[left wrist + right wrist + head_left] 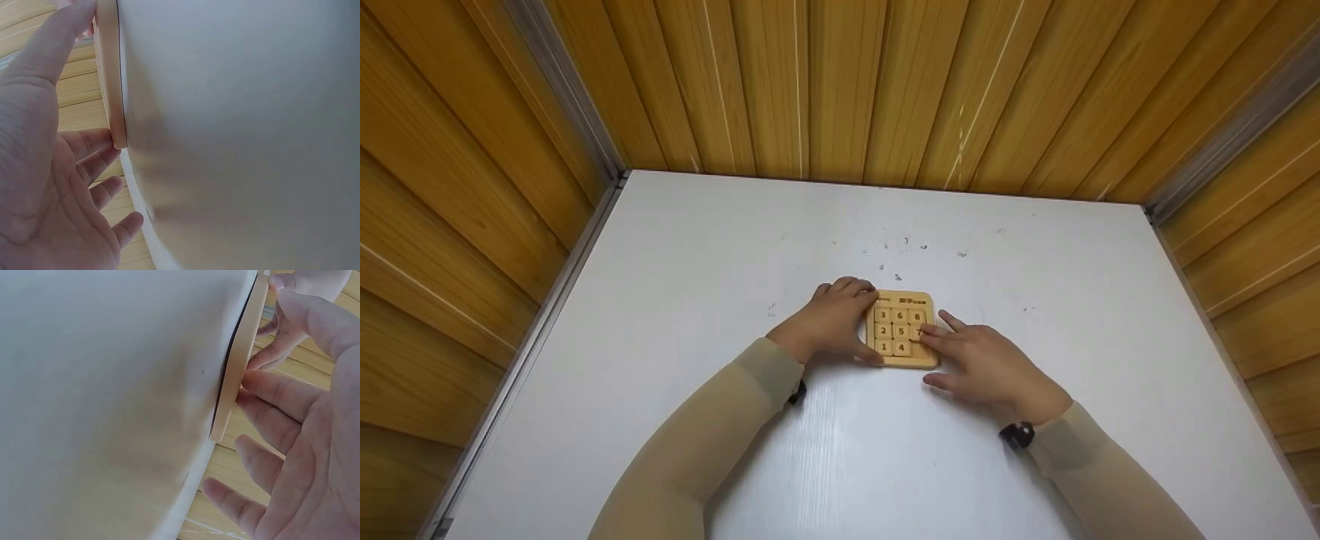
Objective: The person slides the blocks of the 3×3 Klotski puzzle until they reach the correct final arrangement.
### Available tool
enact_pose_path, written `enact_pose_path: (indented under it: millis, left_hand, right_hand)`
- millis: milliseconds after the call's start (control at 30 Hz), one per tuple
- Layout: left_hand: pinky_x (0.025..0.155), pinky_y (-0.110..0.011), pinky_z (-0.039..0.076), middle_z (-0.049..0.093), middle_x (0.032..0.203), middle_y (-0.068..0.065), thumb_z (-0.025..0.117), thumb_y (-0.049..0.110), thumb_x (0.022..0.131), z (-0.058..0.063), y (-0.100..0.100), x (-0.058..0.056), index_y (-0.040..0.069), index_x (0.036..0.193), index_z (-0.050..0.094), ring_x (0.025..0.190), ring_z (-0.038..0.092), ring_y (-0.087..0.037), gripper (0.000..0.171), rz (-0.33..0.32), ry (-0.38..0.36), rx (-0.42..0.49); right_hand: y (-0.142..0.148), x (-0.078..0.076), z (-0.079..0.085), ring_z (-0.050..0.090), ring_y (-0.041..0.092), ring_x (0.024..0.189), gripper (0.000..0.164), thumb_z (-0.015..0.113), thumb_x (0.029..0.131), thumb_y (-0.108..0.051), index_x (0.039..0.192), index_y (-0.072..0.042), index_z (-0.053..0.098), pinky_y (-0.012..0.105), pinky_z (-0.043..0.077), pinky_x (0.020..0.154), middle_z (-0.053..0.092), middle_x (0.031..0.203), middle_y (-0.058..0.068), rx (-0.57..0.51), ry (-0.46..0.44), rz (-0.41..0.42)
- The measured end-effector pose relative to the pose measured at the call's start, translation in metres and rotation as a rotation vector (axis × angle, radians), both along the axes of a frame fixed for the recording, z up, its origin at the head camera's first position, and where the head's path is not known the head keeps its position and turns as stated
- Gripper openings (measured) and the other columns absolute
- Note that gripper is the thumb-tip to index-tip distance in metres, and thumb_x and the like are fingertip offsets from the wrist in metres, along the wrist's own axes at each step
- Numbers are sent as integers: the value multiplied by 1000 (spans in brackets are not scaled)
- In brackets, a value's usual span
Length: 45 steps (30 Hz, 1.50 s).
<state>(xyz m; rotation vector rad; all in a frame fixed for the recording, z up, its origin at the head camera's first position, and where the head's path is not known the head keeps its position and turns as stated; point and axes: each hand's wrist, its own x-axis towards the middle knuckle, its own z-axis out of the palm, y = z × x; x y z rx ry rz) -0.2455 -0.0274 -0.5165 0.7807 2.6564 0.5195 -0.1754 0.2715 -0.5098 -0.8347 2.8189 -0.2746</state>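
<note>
A wooden number slide puzzle [924, 354] lies on the white table, its tiles reading 3 6 8, 2 5 7 and 1 4 from the top row down, with a bare slot at lower right. My left hand [832, 319] holds the puzzle by its left side, thumb at the lower corner and forefinger at the upper one. In the left wrist view the board's edge [109, 73] runs between thumb and fingers. Two fingertips of my right hand [986, 364] rest on the 7 tile, fingers fairly straight, thumb off the board. The right wrist view shows the board side-on [239, 365].
The white table [720, 247] spreads around the puzzle, with small dark marks [924, 247] beyond it. Wood-patterned walls [840, 90] stand at the back and both sides. Dark bands [1018, 435] sit at both wrists.
</note>
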Motion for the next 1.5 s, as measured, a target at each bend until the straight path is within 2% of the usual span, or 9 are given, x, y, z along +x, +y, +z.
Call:
enact_pose_path:
  millis: [300,567,1067,1500]
  left_hand:
    - [145,-56,23,39,182,-1,95,70,81,2,-1,0,12,177,39,175,25,-26,125,-1,0,-5]
    - [145,-58,22,40,182,-2,94,72,81,1,1,-1,13,177,40,175,27,-28,125,-1,16,-20]
    - [144,-54,25,41,181,-1,97,67,80,1,-1,0,12,176,41,174,27,-25,123,11,14,1]
    - [145,-55,23,39,183,0,95,72,80,-3,1,-1,14,177,40,175,27,-25,126,22,13,-26]
  right_hand:
    - [-2,-2,1,40,35,171,69,77,104,-48,161,-13,64,62,45,132,58,173,0,-21,-3,19]
    - [-2,-1,1,38,35,172,73,77,103,-50,164,-15,61,61,43,135,51,177,0,-15,-37,16]
    - [-2,4,4,40,37,170,71,78,103,-48,162,-12,63,63,43,134,53,176,0,-53,-48,0]
    - [-1,8,4,41,36,171,74,74,105,-55,165,-15,59,62,42,135,49,178,-1,-26,-64,-5]
